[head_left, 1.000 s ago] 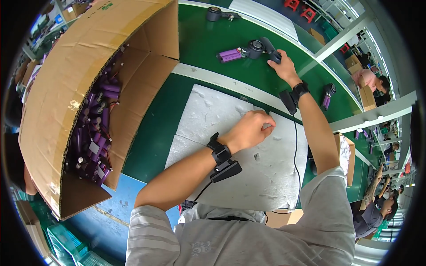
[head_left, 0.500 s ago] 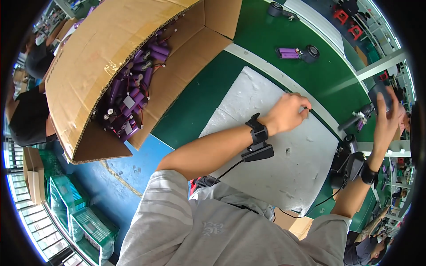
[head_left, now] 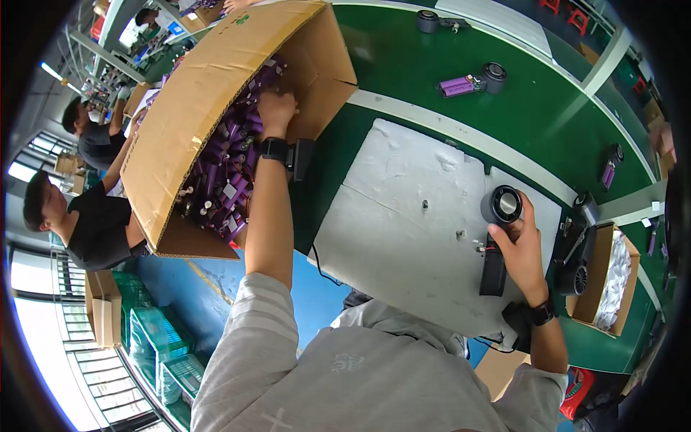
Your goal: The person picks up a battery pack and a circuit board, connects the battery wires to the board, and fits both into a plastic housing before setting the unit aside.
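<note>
Green counter (head_left: 446,79), white foam mat (head_left: 417,216): left hand (head_left: 276,109) digs, fingers curled, among purple battery packs (head_left: 223,169) in the tilted carton (head_left: 194,93); right hand (head_left: 520,245) pinches a round black speaker (head_left: 501,205), steadying it on the mat.

Green workbench (head_left: 432,79), white foam mat (head_left: 403,216)

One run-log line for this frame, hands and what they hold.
left hand: inside cardboard box, among purple parts | right hand: holding round black speaker over white mat
</note>
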`<act>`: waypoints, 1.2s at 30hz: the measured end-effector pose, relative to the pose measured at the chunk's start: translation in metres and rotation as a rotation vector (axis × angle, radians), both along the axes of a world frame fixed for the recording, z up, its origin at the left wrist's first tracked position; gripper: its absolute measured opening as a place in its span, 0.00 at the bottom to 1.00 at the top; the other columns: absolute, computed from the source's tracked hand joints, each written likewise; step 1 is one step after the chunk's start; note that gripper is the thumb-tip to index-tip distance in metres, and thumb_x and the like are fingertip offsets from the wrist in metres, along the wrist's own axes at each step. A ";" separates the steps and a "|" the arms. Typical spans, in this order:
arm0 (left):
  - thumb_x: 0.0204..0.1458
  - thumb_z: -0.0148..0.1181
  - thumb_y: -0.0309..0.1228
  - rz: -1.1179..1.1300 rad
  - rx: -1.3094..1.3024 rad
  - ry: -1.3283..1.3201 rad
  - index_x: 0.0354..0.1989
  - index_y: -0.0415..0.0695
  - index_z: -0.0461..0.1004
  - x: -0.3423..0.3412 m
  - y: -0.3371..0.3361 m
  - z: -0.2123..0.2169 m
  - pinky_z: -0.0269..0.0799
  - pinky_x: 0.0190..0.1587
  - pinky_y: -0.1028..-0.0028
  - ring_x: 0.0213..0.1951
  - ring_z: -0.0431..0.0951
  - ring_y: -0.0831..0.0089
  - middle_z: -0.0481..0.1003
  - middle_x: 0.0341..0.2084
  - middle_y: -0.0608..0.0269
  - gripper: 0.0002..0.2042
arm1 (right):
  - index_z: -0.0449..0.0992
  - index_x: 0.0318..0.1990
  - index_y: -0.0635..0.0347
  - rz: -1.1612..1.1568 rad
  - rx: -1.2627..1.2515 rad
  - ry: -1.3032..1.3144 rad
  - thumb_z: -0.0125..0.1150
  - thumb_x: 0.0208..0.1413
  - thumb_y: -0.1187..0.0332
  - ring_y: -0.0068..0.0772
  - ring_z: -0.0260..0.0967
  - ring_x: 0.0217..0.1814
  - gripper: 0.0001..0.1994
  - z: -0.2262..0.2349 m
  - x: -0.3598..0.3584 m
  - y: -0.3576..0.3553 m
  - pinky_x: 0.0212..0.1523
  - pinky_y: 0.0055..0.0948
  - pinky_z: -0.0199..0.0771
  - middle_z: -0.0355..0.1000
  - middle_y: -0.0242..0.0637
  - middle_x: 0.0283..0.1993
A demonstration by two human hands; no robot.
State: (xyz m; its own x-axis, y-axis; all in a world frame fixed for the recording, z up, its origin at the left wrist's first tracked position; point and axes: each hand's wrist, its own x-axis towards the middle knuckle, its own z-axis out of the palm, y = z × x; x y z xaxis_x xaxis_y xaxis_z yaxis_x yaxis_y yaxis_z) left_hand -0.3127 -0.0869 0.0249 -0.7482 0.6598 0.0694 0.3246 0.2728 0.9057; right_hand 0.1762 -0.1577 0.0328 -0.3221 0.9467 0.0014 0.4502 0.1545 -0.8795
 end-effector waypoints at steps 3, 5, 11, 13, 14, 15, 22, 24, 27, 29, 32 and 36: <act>0.48 0.56 0.29 0.040 -0.139 0.495 0.45 0.36 0.77 -0.024 0.001 -0.019 0.76 0.43 0.62 0.35 0.82 0.52 0.80 0.23 0.49 0.16 | 0.54 0.66 0.61 -0.027 -0.019 0.154 0.63 0.54 0.74 0.20 0.66 0.27 0.33 -0.010 0.013 0.009 0.32 0.21 0.68 0.71 0.34 0.27; 0.48 0.56 0.28 0.049 -0.173 0.581 0.45 0.37 0.77 -0.022 0.004 -0.016 0.77 0.42 0.64 0.35 0.82 0.56 0.80 0.23 0.49 0.16 | 0.55 0.66 0.61 -0.063 -0.039 0.227 0.63 0.54 0.75 0.19 0.66 0.28 0.32 -0.016 0.021 0.014 0.33 0.20 0.68 0.72 0.33 0.27; 0.57 0.56 0.24 -0.165 0.135 0.346 0.45 0.32 0.77 0.089 0.020 0.028 0.76 0.37 0.76 0.31 0.81 0.74 0.81 0.30 0.54 0.11 | 0.55 0.65 0.60 -0.083 0.106 0.108 0.66 0.51 0.75 0.23 0.70 0.39 0.34 -0.025 0.046 0.029 0.38 0.20 0.70 0.72 0.39 0.43; 0.60 0.52 0.24 -0.352 0.314 0.181 0.45 0.29 0.76 0.144 0.015 0.047 0.77 0.37 0.77 0.32 0.80 0.75 0.80 0.31 0.56 0.11 | 0.56 0.65 0.60 -0.103 0.185 0.029 0.67 0.50 0.75 0.24 0.70 0.42 0.35 -0.025 0.049 0.036 0.39 0.21 0.70 0.71 0.40 0.46; 0.60 0.53 0.24 -0.480 0.361 0.092 0.45 0.29 0.75 0.175 0.006 0.061 0.77 0.38 0.76 0.32 0.80 0.73 0.80 0.32 0.54 0.11 | 0.56 0.65 0.60 -0.130 0.382 0.015 0.68 0.48 0.75 0.25 0.70 0.44 0.36 -0.024 0.047 0.041 0.38 0.21 0.71 0.70 0.41 0.49; 0.61 0.53 0.24 -0.601 0.416 -0.005 0.46 0.29 0.75 0.209 -0.003 0.072 0.77 0.39 0.75 0.33 0.81 0.72 0.80 0.32 0.53 0.11 | 0.57 0.65 0.60 -0.150 0.587 -0.009 0.70 0.47 0.74 0.27 0.70 0.46 0.37 -0.021 0.047 0.047 0.38 0.21 0.71 0.68 0.42 0.52; 0.55 0.59 0.22 -1.374 0.172 -0.140 0.43 0.35 0.76 0.341 -0.035 0.058 0.77 0.39 0.74 0.36 0.81 0.69 0.79 0.36 0.52 0.08 | 0.69 0.50 0.61 -0.095 0.913 0.076 0.74 0.41 0.72 0.28 0.73 0.38 0.26 -0.030 0.054 0.045 0.32 0.23 0.71 0.74 0.39 0.42; 0.53 0.63 0.23 -1.220 0.267 -0.106 0.45 0.37 0.73 0.356 -0.037 0.038 0.75 0.40 0.74 0.36 0.79 0.72 0.77 0.39 0.56 0.12 | 0.73 0.40 0.62 0.017 0.741 0.080 0.74 0.41 0.71 0.26 0.72 0.31 0.19 -0.041 0.061 0.041 0.30 0.23 0.70 0.75 0.34 0.34; 0.49 0.67 0.24 -1.170 0.190 0.015 0.43 0.39 0.71 0.357 -0.042 0.016 0.75 0.39 0.73 0.36 0.78 0.71 0.74 0.39 0.58 0.14 | 0.72 0.35 0.62 -0.117 0.466 0.094 0.73 0.42 0.72 0.24 0.70 0.26 0.15 -0.033 0.056 0.045 0.28 0.22 0.69 0.74 0.31 0.27; 0.43 0.70 0.24 -1.189 -0.030 0.233 0.38 0.41 0.69 0.356 -0.048 0.006 0.76 0.39 0.71 0.36 0.79 0.67 0.72 0.35 0.57 0.16 | 0.71 0.32 0.62 -0.186 0.324 0.099 0.73 0.43 0.73 0.23 0.68 0.23 0.14 -0.033 0.054 0.048 0.27 0.22 0.68 0.73 0.29 0.24; 0.42 0.72 0.24 -1.242 -0.063 0.195 0.37 0.41 0.68 0.357 -0.039 -0.005 0.74 0.37 0.70 0.34 0.77 0.69 0.71 0.34 0.58 0.17 | 0.70 0.34 0.63 -0.213 0.199 0.174 0.71 0.45 0.74 0.22 0.68 0.28 0.13 -0.037 0.052 0.052 0.30 0.22 0.69 0.74 0.34 0.29; 0.40 0.73 0.25 -1.264 -0.178 0.035 0.36 0.41 0.67 0.351 0.000 -0.017 0.72 0.33 0.72 0.31 0.75 0.72 0.71 0.32 0.59 0.19 | 0.69 0.33 0.63 -0.244 0.231 0.221 0.70 0.44 0.78 0.25 0.70 0.32 0.13 -0.048 0.047 0.062 0.34 0.24 0.70 0.74 0.38 0.32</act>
